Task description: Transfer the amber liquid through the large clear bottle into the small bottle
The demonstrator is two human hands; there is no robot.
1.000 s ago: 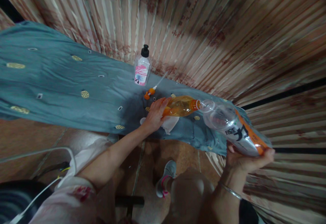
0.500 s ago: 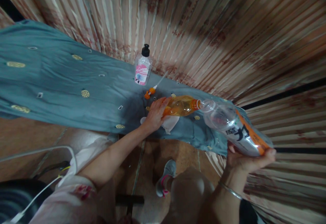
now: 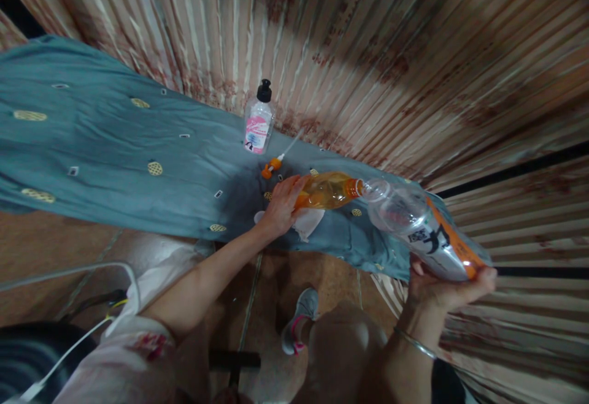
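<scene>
Amber bottle point(image 3: 329, 191) in left grip point(image 3: 280, 208)

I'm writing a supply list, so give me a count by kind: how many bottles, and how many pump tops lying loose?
Bottles: 3 (amber bottle in the left hand, clear bottle in the right hand, black-topped bottle standing on the cloth)
Loose pump tops: 1 (orange pump top with a tube)
Total: 4
</scene>
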